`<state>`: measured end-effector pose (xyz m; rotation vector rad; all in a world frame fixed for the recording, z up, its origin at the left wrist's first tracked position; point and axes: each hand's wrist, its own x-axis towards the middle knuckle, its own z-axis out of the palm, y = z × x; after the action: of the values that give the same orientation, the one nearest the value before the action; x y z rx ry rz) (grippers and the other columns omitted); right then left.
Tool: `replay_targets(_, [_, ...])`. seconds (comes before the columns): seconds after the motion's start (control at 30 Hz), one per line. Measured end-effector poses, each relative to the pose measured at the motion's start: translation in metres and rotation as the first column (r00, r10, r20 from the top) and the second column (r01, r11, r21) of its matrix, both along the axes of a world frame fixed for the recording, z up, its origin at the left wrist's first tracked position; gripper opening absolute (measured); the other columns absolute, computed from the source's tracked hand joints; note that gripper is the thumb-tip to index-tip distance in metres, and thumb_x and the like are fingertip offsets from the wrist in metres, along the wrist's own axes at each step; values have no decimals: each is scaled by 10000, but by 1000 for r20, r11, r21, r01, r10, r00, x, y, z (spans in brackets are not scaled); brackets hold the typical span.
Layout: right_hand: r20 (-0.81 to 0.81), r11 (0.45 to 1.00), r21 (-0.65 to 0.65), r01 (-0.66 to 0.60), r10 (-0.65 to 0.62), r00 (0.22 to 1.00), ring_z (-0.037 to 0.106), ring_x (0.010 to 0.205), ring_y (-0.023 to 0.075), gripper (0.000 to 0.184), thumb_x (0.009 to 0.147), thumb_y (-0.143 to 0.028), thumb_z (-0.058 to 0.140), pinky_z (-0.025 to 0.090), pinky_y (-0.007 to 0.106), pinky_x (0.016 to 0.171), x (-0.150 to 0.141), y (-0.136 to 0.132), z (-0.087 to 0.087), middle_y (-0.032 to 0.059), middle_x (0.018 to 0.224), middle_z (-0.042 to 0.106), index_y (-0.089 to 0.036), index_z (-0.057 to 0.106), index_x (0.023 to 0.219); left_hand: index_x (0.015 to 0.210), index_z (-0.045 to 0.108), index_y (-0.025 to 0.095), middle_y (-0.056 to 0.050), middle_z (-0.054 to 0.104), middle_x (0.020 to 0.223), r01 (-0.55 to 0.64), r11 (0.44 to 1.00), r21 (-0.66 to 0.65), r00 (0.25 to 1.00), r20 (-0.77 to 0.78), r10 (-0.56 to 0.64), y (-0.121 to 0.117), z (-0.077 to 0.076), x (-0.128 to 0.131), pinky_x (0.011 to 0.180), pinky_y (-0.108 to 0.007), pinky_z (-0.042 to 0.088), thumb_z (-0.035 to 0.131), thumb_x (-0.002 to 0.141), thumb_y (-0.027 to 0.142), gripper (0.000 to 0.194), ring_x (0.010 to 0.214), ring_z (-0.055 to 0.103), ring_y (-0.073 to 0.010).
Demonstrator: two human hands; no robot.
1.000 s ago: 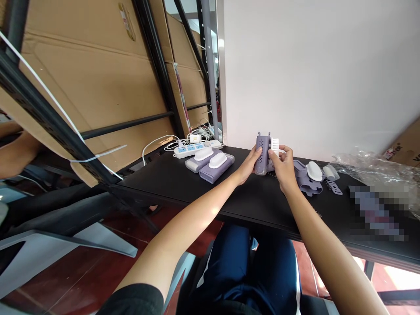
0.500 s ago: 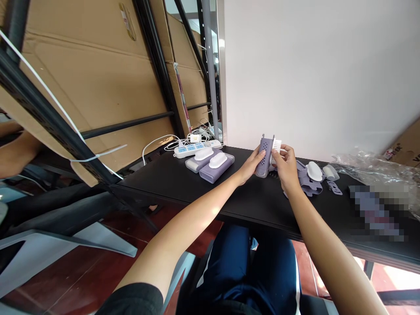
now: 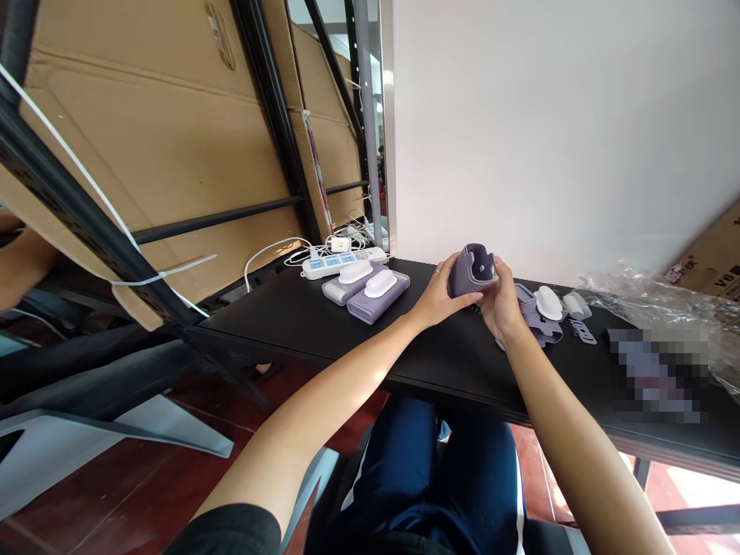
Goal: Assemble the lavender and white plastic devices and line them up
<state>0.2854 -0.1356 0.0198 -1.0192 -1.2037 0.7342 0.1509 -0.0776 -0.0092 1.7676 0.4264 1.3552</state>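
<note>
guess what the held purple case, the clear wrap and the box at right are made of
Purple case: probably matte moulded plastic, from its smooth, even walls and rounded rim. Clear wrap: thin, glossy plastic film, see-through and crinkled with bright glints. Box: likely cardboard, dull brown with dark printing.

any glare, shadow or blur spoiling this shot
Head view: bright light spots the left forearm and washes out the floor at lower right; same view, the plastic wrap glints; same view, the held case looks darker inside; same view, a pixelated patch hides detail.
</note>
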Motion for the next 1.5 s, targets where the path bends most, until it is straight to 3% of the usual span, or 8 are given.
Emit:
replay_targets(0.2, [-184,955,-115,-273,250,951,694,1064,294,705,880,-834,371,545,408,818,-6,-10,6,71,1058,758,-286,669,1210,1480,497,309,-124,493,1485,-65,994,82,998,-16,66,-1,4,-3,1195,-475,340,889,690,466,895,1440,420,-352])
replay_targets(0.6, [-188,968,-101,-231,210,960,686,1049,280,588,852,-786,474,566,403,823,-3,-4,2,45,1077,734,-292,649,1120,1457,525,319,-115,498,1496,-39,998,52,999,27,38,-7,7,-4,1196,-476,350,923,639,454,920,1444,425,-362])
replay_targets(0.8, [7,963,-233,-137,142,990,684,1097,259,694,896,-816,349,572,363,826,-2,-1,1,90,1237,707,-285,614,1257,1348,623,289,-63,610,1444,61,987,-148,970,244,-23,2,15,-2,1200,-418,367,686,856,630,602,1436,478,-297])
replay_targets(0.9, [19,982,-191,11,-7,1000,681,1080,250,624,895,-770,424,558,331,801,4,3,0,93,1195,717,-241,687,1097,1252,669,242,-108,721,1235,231,866,-443,931,359,-64,12,19,-5,1039,-471,531,473,872,814,715,1250,633,-319])
replay_targets(1.0, [49,971,-75,229,-226,973,673,1001,231,450,898,-631,527,520,317,766,15,6,0,70,1048,728,-224,704,973,1184,692,210,-132,751,1059,302,721,-624,932,353,-84,23,21,-12,860,-488,609,503,831,838,745,1018,714,-315])
replay_targets(1.17, [343,896,25,444,-425,838,649,884,210,260,883,-445,581,464,338,799,26,4,3,40,945,720,-225,688,968,1143,719,217,-118,760,1042,175,664,-727,983,162,-81,37,22,-25,774,-428,612,599,834,757,633,908,729,-282])
replay_targets(1.33, [703,855,6,519,-373,605,662,906,237,229,932,-357,520,417,337,761,28,4,0,56,1000,747,-239,694,1026,1164,711,195,-99,772,1079,136,597,-791,991,106,-85,49,19,-26,818,-360,583,591,920,601,489,970,736,-265])
replay_targets(1.5, [956,820,42,571,-198,214,650,1077,335,250,969,-304,508,402,408,855,21,6,-12,135,1133,731,-207,701,1097,1220,672,172,-122,735,1261,-265,754,-601,961,-232,153,58,10,-28,885,-322,542,518,985,492,426,1113,704,-264])
